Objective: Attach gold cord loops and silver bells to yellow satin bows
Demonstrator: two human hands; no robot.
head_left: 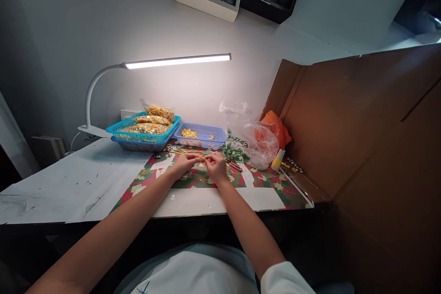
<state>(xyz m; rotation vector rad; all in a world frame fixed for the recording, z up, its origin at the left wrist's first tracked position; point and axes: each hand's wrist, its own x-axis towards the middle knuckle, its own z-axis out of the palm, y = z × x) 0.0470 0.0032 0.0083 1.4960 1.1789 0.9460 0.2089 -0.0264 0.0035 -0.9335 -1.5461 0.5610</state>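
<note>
My left hand and my right hand meet over the patterned sheet, fingers pinched close together. Between the fingertips is a thin golden-yellow piece, too small to make out exactly; both hands grip it. Just behind them lie gold-coloured strands on the table. A blue-violet basket with yellow pieces stands beyond my hands. Right of my right hand, a slim red tool rests on the sheet.
A turquoise basket with bagged gold items is stacked at the left under a lit lamp. Plastic bags, a yellow-and-white bottle and silvery beads lie to the right. A tall cardboard sheet walls the right side.
</note>
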